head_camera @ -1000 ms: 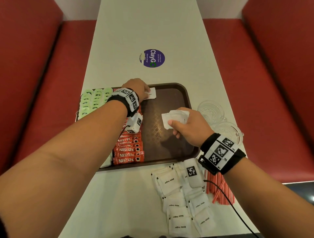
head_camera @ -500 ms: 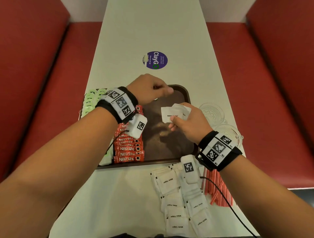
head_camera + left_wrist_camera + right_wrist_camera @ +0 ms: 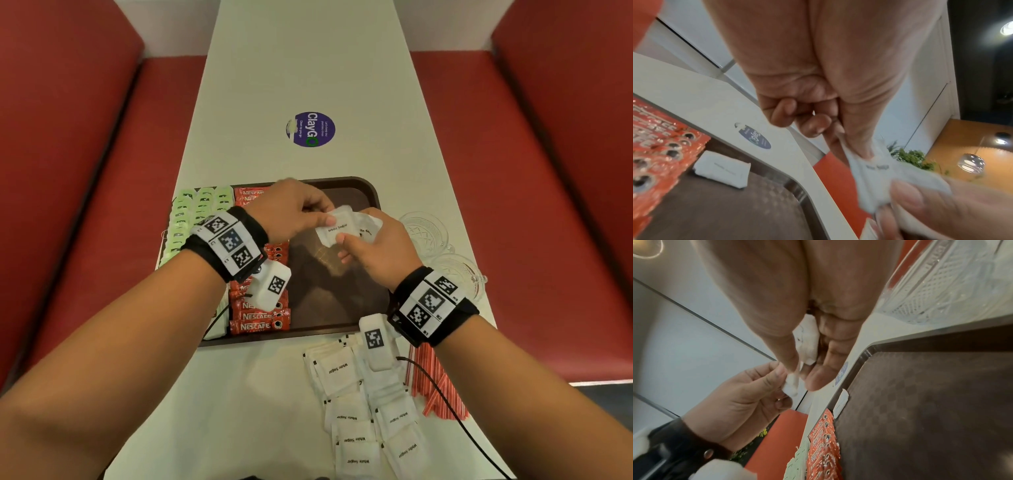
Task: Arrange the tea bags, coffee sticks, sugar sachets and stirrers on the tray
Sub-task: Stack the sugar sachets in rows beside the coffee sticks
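Observation:
Above the brown tray [image 3: 342,308] my right hand [image 3: 342,246] grips a small stack of white sugar sachets [image 3: 368,228]. My left hand [image 3: 322,216] pinches the top sachet [image 3: 334,226] of that stack between thumb and fingers; the left wrist view shows the same sachet [image 3: 869,164]. One sachet [image 3: 723,168] lies flat on the tray near its far edge. Green tea bags [image 3: 191,216] and red coffee sticks [image 3: 260,318] fill the tray's left part. Loose sugar sachets [image 3: 359,411] and red stirrers [image 3: 435,387] lie on the table in front of the tray.
Two glass bowls [image 3: 424,233] stand on the table right of the tray. A round purple sticker [image 3: 310,129] marks the table beyond it. Red bench seats [image 3: 102,240] run along both sides. A wrist cable [image 3: 445,397] crosses the stirrers.
My left hand left the sachet it laid at the tray's far edge, swung right to the right hand's stack and took hold of the top sachet. The right hand moved slightly farther out.

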`<state>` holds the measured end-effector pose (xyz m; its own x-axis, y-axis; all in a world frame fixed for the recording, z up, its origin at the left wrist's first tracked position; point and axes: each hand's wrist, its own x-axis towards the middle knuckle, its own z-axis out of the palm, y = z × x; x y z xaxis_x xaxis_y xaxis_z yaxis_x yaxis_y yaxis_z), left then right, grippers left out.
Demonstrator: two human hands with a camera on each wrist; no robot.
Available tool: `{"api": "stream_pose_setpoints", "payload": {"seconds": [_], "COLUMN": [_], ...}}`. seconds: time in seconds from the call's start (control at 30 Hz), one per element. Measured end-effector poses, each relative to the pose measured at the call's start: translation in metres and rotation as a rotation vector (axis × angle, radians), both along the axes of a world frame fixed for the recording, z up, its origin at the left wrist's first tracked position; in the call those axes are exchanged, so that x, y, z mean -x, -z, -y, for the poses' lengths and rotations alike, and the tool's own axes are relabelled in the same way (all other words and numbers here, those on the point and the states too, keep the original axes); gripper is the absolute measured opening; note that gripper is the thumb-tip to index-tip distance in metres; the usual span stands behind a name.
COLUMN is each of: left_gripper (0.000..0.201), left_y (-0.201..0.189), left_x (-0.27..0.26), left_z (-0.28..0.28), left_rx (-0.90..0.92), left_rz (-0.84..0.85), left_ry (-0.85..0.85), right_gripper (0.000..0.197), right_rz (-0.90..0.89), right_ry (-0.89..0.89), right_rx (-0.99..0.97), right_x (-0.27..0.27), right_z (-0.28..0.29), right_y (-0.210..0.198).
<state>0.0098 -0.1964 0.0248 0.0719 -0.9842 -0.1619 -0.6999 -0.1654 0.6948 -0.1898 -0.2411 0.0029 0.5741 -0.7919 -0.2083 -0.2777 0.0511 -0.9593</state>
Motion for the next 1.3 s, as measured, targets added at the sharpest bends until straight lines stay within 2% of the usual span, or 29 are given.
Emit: {"api": "stream_pose_setpoints", "payload": {"seconds": [0.1,0.17,0.23,0.4,0.47,0.77,0.93,1.1,1.17,1.2,1.3], "left_gripper": [0.013,0.015,0.017,0.022,0.022,0.013,0.031,0.030,0.028,0.027,0.032], "left_y": [0.000,0.003,0.009,0.032,0.042,0.055,0.058,0.055,0.047,0.042,0.017], "left_x": [-0.018,-0.032,-0.046,-0.054,-0.052,-0.053,-0.048,-0.044,-0.038,-0.033,-0.012], "left_z": [0.014,0.027,0.039,0.058,0.063,0.070,0.065,0.063,0.059,0.055,0.036], "left_rx": [0.099,0.129,0.082,-0.188,-0.233,-0.198,-0.291,-0.304,-0.229,-0.159,0.047], "left_rz": [0.047,0.139,0.254,0.419,0.448,0.490,0.534,0.560,0.517,0.437,0.035], "left_ry": [-0.161,-0.257,-0.297,-0.155,-0.137,-0.264,-0.074,-0.040,-0.048,-0.065,-0.103], "right_gripper": [0.011,0.012,0.013,0.007,0.006,0.008,0.014,0.020,0.021,0.021,0.017], "right_rz": [0.014,0.002,-0.015,-0.081,-0.135,-0.184,-0.188,-0.132,-0.129,-0.134,-0.130], "right_ry": [0.018,0.005,-0.018,-0.084,-0.115,-0.124,-0.143,-0.115,-0.113,-0.111,-0.082], "right_rx": [-0.046,-0.073,-0.073,0.007,0.036,0.037,0.060,0.049,0.060,0.069,0.080], "right_x": [0.002,0.004,0.007,0.010,0.010,0.008,0.005,0.004,0.005,0.005,0.006], "right_z": [0.002,0.002,0.002,0.003,0.003,0.001,0.002,0.002,0.003,0.004,0.006], "right_y": [0.004,0.006,0.006,0.007,0.008,0.010,0.010,0.009,0.009,0.008,0.007]}}
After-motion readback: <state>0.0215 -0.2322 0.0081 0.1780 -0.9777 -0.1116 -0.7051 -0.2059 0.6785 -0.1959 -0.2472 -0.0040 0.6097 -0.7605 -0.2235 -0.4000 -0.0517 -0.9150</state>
